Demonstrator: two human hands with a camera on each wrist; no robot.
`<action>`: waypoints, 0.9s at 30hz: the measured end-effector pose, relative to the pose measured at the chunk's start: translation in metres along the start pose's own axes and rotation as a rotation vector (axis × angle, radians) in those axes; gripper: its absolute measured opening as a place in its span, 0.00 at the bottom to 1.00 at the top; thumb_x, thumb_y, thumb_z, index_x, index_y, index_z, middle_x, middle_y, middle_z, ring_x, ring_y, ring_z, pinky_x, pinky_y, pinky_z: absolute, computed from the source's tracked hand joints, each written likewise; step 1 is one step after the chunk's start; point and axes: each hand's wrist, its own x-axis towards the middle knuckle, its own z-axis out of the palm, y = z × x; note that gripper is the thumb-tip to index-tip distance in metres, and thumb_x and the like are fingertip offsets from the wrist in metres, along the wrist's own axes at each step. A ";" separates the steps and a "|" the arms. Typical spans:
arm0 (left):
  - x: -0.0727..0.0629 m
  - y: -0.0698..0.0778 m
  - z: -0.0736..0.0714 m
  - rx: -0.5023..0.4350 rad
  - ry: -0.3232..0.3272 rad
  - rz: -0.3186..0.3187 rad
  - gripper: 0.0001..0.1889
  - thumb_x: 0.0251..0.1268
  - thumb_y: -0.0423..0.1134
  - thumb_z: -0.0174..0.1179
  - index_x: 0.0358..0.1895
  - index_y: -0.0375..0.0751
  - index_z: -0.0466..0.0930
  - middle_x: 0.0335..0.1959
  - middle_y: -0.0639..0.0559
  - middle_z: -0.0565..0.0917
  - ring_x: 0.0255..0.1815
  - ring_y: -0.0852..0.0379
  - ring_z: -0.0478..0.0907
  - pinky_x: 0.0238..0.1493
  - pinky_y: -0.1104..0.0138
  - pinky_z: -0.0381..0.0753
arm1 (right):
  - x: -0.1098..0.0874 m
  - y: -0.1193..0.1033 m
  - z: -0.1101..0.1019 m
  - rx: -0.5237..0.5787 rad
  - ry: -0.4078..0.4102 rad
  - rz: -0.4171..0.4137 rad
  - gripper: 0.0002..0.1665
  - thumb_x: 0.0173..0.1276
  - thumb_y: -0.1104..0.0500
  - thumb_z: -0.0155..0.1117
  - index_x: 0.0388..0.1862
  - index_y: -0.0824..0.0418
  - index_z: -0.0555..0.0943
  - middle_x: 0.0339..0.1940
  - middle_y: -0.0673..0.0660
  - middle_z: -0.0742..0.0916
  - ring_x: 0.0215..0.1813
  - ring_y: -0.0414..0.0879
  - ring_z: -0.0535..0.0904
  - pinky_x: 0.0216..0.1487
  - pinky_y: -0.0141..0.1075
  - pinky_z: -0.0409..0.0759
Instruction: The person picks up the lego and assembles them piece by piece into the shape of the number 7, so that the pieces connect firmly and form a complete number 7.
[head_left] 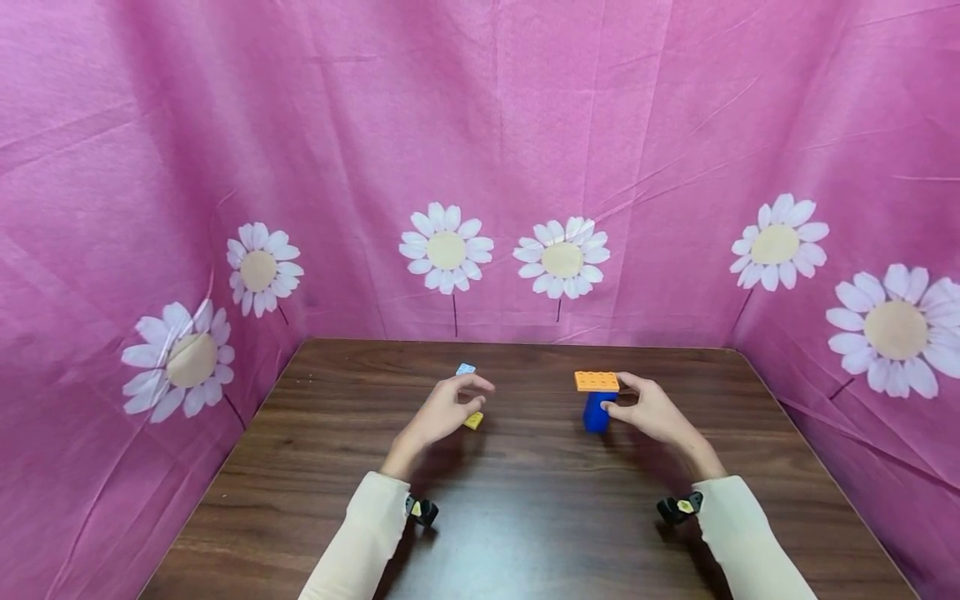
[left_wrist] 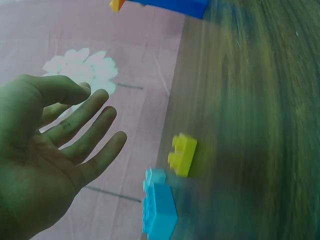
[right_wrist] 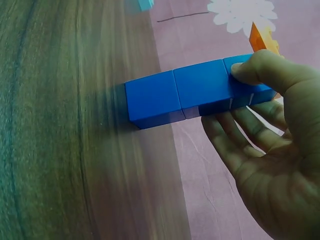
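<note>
A stack of blue building bricks (right_wrist: 152,97) stands upright on the table with an orange building brick (head_left: 597,381) lying flat across its top. My right hand (head_left: 651,410) grips the upper part of the stack, thumb on one side and fingers on the other. To the left, my left hand (head_left: 444,408) hovers over the table, fingers loosely bent and apart, holding nothing. Below and beside it lie a yellow brick (left_wrist: 185,155), a light blue brick (left_wrist: 156,176) and a brighter blue brick (left_wrist: 162,212); in the head view the hand partly hides them.
The brown wooden table (head_left: 517,517) ends at the back against a pink curtain (head_left: 525,125) printed with white flowers. More curtain hangs along the left and right sides. Dark straps with small devices (head_left: 422,510) sit on both wrists.
</note>
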 end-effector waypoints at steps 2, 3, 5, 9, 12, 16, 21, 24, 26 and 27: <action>-0.003 -0.003 -0.004 -0.002 0.017 -0.016 0.12 0.74 0.28 0.63 0.57 0.38 0.88 0.56 0.45 0.90 0.54 0.47 0.85 0.52 0.64 0.84 | 0.000 0.002 0.000 0.012 0.001 -0.003 0.39 0.73 0.57 0.73 0.75 0.75 0.71 0.65 0.72 0.85 0.66 0.66 0.82 0.60 0.41 0.83; -0.005 -0.005 -0.006 0.000 0.026 -0.025 0.12 0.75 0.28 0.63 0.56 0.38 0.88 0.56 0.46 0.90 0.53 0.48 0.84 0.50 0.66 0.83 | 0.000 0.003 0.000 0.014 0.003 -0.005 0.39 0.73 0.56 0.73 0.75 0.74 0.71 0.65 0.72 0.85 0.66 0.66 0.82 0.59 0.37 0.83; -0.007 -0.008 -0.008 0.014 0.045 -0.034 0.12 0.74 0.28 0.63 0.54 0.40 0.89 0.55 0.47 0.90 0.52 0.50 0.83 0.48 0.68 0.81 | 0.000 0.004 0.001 0.024 0.006 -0.008 0.39 0.73 0.56 0.73 0.75 0.73 0.72 0.66 0.71 0.85 0.66 0.66 0.83 0.57 0.31 0.81; -0.010 -0.012 -0.012 0.025 0.061 -0.059 0.11 0.74 0.29 0.64 0.53 0.44 0.90 0.53 0.50 0.91 0.53 0.55 0.83 0.52 0.68 0.81 | 0.000 0.006 0.003 0.039 0.014 -0.022 0.37 0.73 0.56 0.73 0.74 0.72 0.73 0.65 0.71 0.85 0.65 0.66 0.83 0.56 0.30 0.82; -0.012 -0.013 -0.013 0.012 0.063 -0.065 0.11 0.74 0.29 0.64 0.53 0.42 0.90 0.53 0.49 0.91 0.54 0.54 0.84 0.54 0.66 0.82 | 0.000 0.006 0.004 0.042 0.020 -0.033 0.36 0.73 0.58 0.73 0.74 0.72 0.73 0.65 0.71 0.85 0.64 0.67 0.83 0.59 0.39 0.84; -0.013 -0.014 -0.014 -0.014 0.062 -0.066 0.11 0.74 0.28 0.64 0.54 0.38 0.89 0.52 0.47 0.91 0.54 0.50 0.85 0.53 0.65 0.83 | -0.001 0.004 0.003 0.036 0.025 -0.052 0.36 0.73 0.58 0.73 0.74 0.70 0.73 0.67 0.71 0.83 0.65 0.68 0.83 0.63 0.57 0.84; -0.014 -0.018 -0.017 -0.029 0.079 -0.071 0.10 0.74 0.29 0.64 0.52 0.40 0.89 0.52 0.46 0.92 0.51 0.49 0.86 0.48 0.69 0.83 | -0.009 -0.004 -0.003 0.010 0.096 -0.105 0.34 0.71 0.58 0.75 0.73 0.62 0.76 0.65 0.66 0.85 0.60 0.60 0.86 0.61 0.46 0.86; -0.015 -0.021 -0.019 -0.025 0.111 -0.070 0.09 0.73 0.29 0.65 0.50 0.42 0.90 0.50 0.45 0.92 0.48 0.50 0.86 0.46 0.69 0.83 | -0.016 -0.010 -0.009 0.037 0.184 -0.174 0.31 0.70 0.62 0.76 0.70 0.62 0.80 0.59 0.64 0.86 0.53 0.49 0.87 0.55 0.31 0.85; -0.016 -0.022 -0.021 -0.005 0.135 -0.068 0.08 0.72 0.29 0.65 0.48 0.42 0.90 0.47 0.45 0.92 0.46 0.53 0.85 0.46 0.68 0.84 | -0.021 -0.017 -0.014 0.045 0.263 -0.216 0.27 0.68 0.65 0.77 0.65 0.64 0.82 0.54 0.63 0.86 0.49 0.42 0.85 0.50 0.25 0.83; -0.016 -0.024 -0.022 0.007 0.144 -0.067 0.08 0.71 0.28 0.66 0.48 0.41 0.89 0.46 0.46 0.91 0.45 0.55 0.85 0.47 0.67 0.84 | -0.023 -0.021 -0.016 0.043 0.308 -0.229 0.24 0.68 0.66 0.77 0.62 0.65 0.83 0.51 0.62 0.87 0.46 0.39 0.84 0.48 0.23 0.82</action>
